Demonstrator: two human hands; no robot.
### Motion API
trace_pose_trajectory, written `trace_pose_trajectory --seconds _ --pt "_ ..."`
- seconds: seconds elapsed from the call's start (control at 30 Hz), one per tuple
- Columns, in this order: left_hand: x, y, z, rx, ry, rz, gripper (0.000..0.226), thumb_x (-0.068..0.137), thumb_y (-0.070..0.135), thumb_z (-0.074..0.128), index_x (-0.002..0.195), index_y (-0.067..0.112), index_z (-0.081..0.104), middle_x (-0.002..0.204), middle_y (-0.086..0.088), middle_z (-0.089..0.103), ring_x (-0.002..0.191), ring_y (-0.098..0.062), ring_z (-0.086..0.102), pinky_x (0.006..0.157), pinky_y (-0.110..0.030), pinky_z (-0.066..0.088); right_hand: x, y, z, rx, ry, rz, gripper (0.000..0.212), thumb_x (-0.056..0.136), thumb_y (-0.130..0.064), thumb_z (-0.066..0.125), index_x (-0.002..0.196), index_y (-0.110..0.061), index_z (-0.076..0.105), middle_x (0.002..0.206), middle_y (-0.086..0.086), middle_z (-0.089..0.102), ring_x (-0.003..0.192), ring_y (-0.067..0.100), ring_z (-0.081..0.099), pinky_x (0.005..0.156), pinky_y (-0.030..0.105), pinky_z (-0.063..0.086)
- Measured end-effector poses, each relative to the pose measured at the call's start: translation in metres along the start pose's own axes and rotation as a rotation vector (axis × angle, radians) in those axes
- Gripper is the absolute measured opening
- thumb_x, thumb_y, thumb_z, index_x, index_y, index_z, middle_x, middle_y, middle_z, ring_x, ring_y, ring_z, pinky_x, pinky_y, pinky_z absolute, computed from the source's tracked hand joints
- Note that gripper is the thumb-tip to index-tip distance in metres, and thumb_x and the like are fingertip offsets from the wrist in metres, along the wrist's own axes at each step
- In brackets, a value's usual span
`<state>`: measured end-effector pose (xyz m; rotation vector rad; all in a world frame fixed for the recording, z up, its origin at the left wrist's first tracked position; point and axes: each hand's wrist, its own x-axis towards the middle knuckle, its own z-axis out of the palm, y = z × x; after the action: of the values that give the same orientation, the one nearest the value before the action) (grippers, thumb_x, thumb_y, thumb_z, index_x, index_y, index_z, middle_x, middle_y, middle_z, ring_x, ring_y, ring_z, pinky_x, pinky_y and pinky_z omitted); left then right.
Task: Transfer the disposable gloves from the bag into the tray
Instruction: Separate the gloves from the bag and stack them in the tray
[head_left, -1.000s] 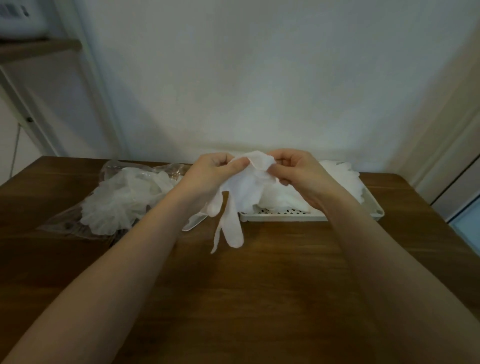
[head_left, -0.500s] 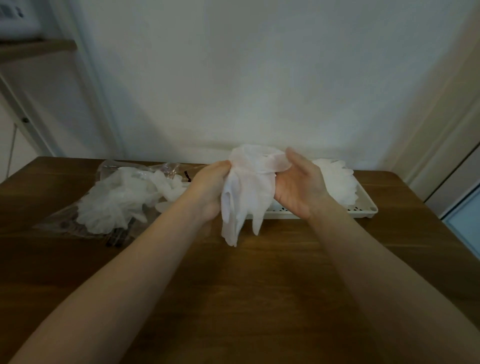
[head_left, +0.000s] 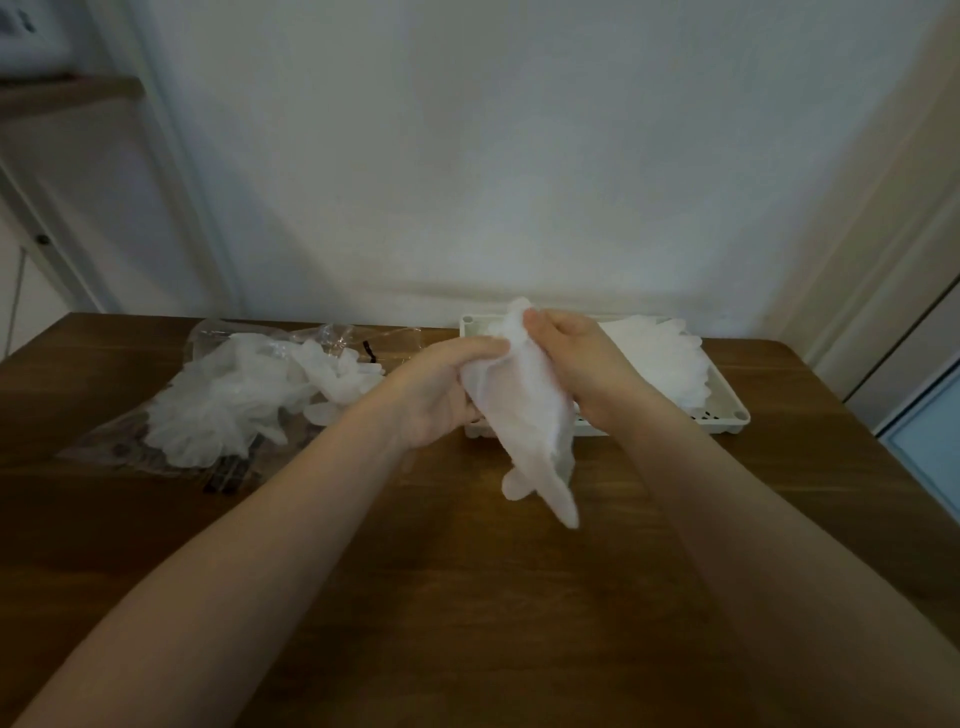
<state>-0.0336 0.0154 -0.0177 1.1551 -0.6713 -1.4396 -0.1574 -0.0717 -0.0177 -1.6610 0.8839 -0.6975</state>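
Since half a second ago, swung the thin translucent white disposable glove (head_left: 524, 415) from a flat hang into a slant, cuff far and up, glove fingers trailing near and right, clear of the brown wooden tabletop (head_left: 467, 597). Shifted right too, now in front of the shallow white perforated plastic tray (head_left: 727, 415). Left hand (head_left: 441, 395) curled on the glove's left edge; right hand (head_left: 582, 364) pinching the cuff near the top. Probably smoothed and about to go onto the stack of white gloves (head_left: 660, 358) already in the tray.

Crumpled clear plastic bag (head_left: 171, 415) at left, with a heap of gloves (head_left: 234, 395) still waiting there, so far from finished.

Hidden: left half of the tray behind glove and hands; right fingers behind the cuff. Unclear whether one glove or several in the grip. Dark specks under the bag unreadable.
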Motion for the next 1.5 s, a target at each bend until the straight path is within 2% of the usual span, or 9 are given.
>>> trace_pose_trajectory --seconds 0.2,0.4,0.57,0.67,0.77,1.07,1.2,1.33,1.5 --pt "0.013 0.0 -0.001 0.088 0.161 0.013 0.034 0.091 0.013 0.056 0.122 0.002 0.055 0.11 -0.013 0.064 0.09 -0.024 0.063 0.066 -0.033 0.053 -0.004 -0.007 -0.014 -0.124 -0.054 -0.048 0.026 0.094 -0.035 0.053 0.095 -0.016 0.072 0.086 -0.002 0.07 0.073 0.008 0.066 0.066 0.022 0.053" --pt "0.016 -0.008 -0.01 -0.125 0.192 -0.019 0.025 0.096 0.006 0.035 0.108 0.004 0.057 0.078 -0.006 0.067 0.061 -0.014 0.067 0.049 -0.025 0.053 -0.005 -0.007 -0.043 -0.273 -0.176 0.018 0.016 0.089 -0.022 0.06 0.078 -0.012 0.067 0.077 0.0 0.067 0.075 0.014 0.063 0.07 0.027 0.051" --pt "0.028 -0.008 0.0 -0.02 0.163 -0.166 0.064 0.085 0.064 0.044 0.117 0.01 0.058 0.111 -0.012 0.066 0.1 -0.028 0.064 0.075 -0.039 0.053 -0.003 -0.004 -0.038 -0.404 -0.035 -0.104 0.015 0.091 -0.026 0.059 0.081 -0.016 0.065 0.079 -0.005 0.064 0.075 0.011 0.061 0.067 0.023 0.049" --pt "0.035 -0.01 0.013 0.245 0.199 -0.131 0.045 0.081 0.032 0.07 0.119 0.013 0.056 0.114 -0.008 0.065 0.104 -0.026 0.061 0.087 -0.042 0.051 0.002 -0.004 -0.041 -0.45 -0.085 -0.117 0.015 0.089 -0.025 0.062 0.08 -0.013 0.067 0.076 -0.008 0.063 0.073 0.009 0.059 0.072 0.027 0.048" --pt "0.041 -0.008 0.018 0.213 0.25 -0.068 0.019 0.087 0.001 0.057 0.104 0.009 0.057 0.112 -0.01 0.063 0.099 -0.024 0.061 0.079 -0.036 0.051 0.006 -0.006 -0.056 -0.5 -0.129 -0.078 0.021 0.087 -0.03 0.064 0.078 -0.011 0.07 0.083 -0.004 0.067 0.076 0.01 0.061 0.077 0.033 0.051" --pt "0.062 -0.005 0.028 0.304 0.336 0.215 0.017 0.095 0.008 0.046 0.093 0.024 0.047 0.094 -0.008 0.057 0.083 -0.024 0.055 0.077 -0.041 0.049 0.018 0.013 -0.13 -0.376 -0.402 0.174 0.015 0.087 -0.018 0.063 0.075 -0.01 0.068 0.071 -0.002 0.067 0.068 0.013 0.062 0.071 0.03 0.046" --pt "0.077 -0.008 0.038 0.467 0.381 0.339 0.04 0.088 -0.007 0.033 0.067 0.022 0.051 0.069 0.002 0.049 0.062 -0.015 0.042 0.052 -0.025 0.034 0.027 0.028 -0.152 -0.126 -0.247 0.259 0.014 0.09 -0.01 0.056 0.077 -0.012 0.062 0.076 0.004 0.065 0.069 0.018 0.062 0.062 0.03 0.049" --pt "0.089 -0.011 0.051 0.675 0.474 0.346 0.038 0.09 0.001 0.038 0.063 0.02 0.058 0.066 0.008 0.047 0.052 -0.011 0.038 0.049 -0.023 0.029 0.038 0.025 -0.163 -0.33 -0.02 0.139 0.015 0.089 -0.024 0.061 0.08 -0.012 0.065 0.074 0.003 0.065 0.066 0.018 0.061 0.058 0.028 0.046" --pt "0.105 -0.014 0.05 1.034 0.519 0.271 0.016 0.09 0.022 0.05 0.093 0.01 0.062 0.077 0.007 0.05 0.084 -0.014 0.042 0.077 -0.034 0.049 0.081 0.031 -0.147 -0.888 0.2 -0.044 0.027 0.088 -0.03 0.061 0.11 -0.014 0.061 0.115 0.007 0.06 0.103 0.024 0.055 0.082 0.032 0.042"
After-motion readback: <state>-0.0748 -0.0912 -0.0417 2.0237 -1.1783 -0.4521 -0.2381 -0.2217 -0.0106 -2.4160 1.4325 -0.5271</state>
